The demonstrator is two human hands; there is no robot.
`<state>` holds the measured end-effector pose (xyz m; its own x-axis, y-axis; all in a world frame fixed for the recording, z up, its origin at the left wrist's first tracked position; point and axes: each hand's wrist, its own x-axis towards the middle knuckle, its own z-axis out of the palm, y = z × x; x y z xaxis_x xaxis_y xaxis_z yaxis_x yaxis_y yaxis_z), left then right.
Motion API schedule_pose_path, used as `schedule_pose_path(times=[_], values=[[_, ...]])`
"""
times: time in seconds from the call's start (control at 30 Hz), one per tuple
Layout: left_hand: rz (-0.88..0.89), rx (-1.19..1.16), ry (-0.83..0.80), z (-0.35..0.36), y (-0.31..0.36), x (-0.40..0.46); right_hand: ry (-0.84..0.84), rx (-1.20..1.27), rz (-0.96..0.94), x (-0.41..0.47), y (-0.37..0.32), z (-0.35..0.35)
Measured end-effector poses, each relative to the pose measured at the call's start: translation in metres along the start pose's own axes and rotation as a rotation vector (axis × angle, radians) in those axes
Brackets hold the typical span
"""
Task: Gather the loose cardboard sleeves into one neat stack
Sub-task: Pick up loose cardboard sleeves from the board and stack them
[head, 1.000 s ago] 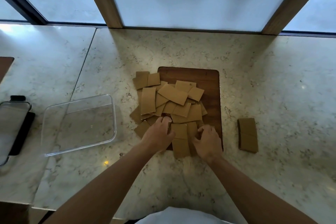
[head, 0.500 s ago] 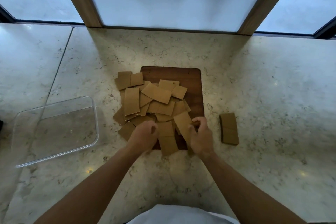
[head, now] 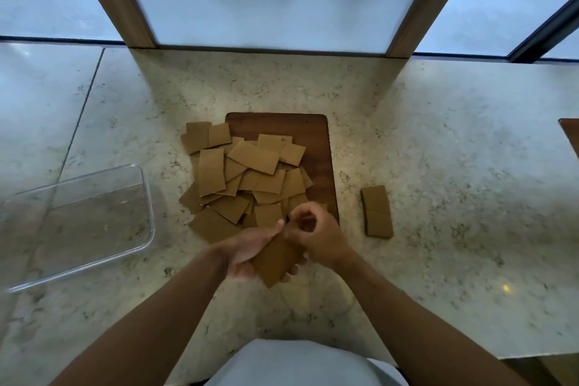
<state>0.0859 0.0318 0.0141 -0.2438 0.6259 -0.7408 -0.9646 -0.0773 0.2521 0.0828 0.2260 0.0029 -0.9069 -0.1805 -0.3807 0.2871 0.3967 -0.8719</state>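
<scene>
Marble counter (head: 438,135) carries loose cardboard sleeves (head: 250,172) across a wooden board (head: 316,147); one sleeve (head: 275,260), light, stiff, best pinched by its edges, rests in the left hand (head: 247,247), right hand (head: 316,235) fingers closed on its top edge.

1. The left hand (head: 250,249) holds a cardboard sleeve (head: 275,262) above the bench (head: 438,166).
2. The right hand (head: 316,235) meets the sleeve's upper end, fingers curled.
3. A loose pile of sleeves (head: 247,178) lies partly on a dark wooden board (head: 313,131).
4. A small stack (head: 377,211) lies right of the board.
5. A clear plastic tray (head: 147,197) sits left of the pile.
</scene>
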Motion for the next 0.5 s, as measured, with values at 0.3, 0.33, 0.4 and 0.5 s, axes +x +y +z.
schedule_pose_path(times=[0.3,0.33,0.4,0.5], values=[[0.312,-0.149,0.154,-0.024,-0.002,0.01,0.296,-0.701,0.444,-0.001,0.036,-0.002],[0.332,-0.17,0.152,-0.025,-0.004,0.01,0.307,-0.671,0.45,0.0,0.036,-0.002],[0.364,-0.199,0.172,-0.023,-0.008,0.013,0.336,-0.523,0.482,0.004,0.036,-0.005],[0.436,-0.18,0.283,-0.02,-0.012,0.019,0.348,-0.38,0.47,0.004,0.038,-0.012]])
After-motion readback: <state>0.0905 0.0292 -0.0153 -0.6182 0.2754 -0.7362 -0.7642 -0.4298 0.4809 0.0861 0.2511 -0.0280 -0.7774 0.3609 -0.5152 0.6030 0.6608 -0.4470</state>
